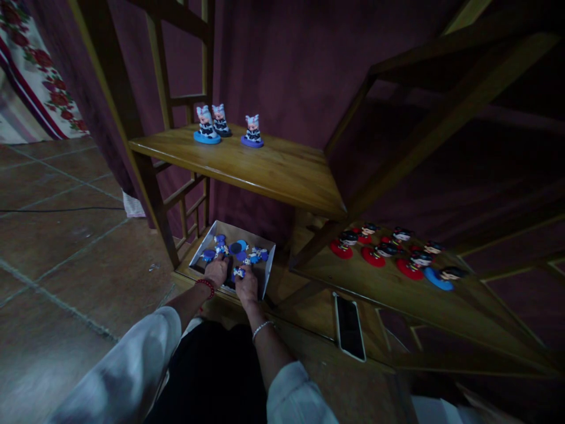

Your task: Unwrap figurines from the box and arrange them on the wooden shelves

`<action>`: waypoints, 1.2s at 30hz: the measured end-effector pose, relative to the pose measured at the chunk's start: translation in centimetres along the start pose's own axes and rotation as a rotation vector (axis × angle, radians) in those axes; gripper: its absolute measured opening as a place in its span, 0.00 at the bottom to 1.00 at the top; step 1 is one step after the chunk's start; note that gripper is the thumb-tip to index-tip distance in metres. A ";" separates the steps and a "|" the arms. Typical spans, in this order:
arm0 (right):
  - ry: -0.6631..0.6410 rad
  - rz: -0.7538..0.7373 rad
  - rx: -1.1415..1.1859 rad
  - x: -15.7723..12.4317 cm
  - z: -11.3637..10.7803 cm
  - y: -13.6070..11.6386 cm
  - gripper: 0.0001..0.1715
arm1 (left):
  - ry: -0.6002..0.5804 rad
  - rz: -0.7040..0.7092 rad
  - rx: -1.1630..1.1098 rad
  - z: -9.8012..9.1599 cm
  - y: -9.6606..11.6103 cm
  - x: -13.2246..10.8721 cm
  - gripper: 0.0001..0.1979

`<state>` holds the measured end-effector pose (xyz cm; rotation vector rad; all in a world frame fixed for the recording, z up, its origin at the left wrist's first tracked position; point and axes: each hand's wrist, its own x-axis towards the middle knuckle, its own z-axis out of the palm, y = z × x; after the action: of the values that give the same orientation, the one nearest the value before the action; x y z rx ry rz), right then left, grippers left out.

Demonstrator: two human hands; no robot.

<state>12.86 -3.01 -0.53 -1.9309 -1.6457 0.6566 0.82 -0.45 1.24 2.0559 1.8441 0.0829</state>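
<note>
A shallow cardboard box [270, 266] on the lower shelf holds several small blue and purple figurines, some lying on their sides. Over its front part, my left hand [216, 272] has its fingers closed against a small blue-and-white figurine [222, 251]. Part of that grip is hidden behind the hand. Beside it, my right hand [247, 286] pinches another blue-and-white figurine [239, 272], low inside the box. A round blue and dark base [238, 247] shows at the middle of the box, and more blue figurines [258, 254] lie to its right.
On the wooden shelf [282, 171] above stand three white-and-black figurines [252, 131]. Several black-haired figurines on red bases [379, 253], and one on a blue base [439, 277], occupy the right shelf. A phone [349, 327] lies right of the box. Shelf posts [150, 194] rise at left.
</note>
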 end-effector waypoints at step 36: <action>-0.056 -0.067 0.184 -0.5 -3.3 -1.3 0.21 | 0.115 -0.126 -1.049 0.6 1.8 -1.5 0.11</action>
<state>14.00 -3.59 2.87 -1.7345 -1.6148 0.8121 2.48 -2.17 1.59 1.2009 1.4665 0.9267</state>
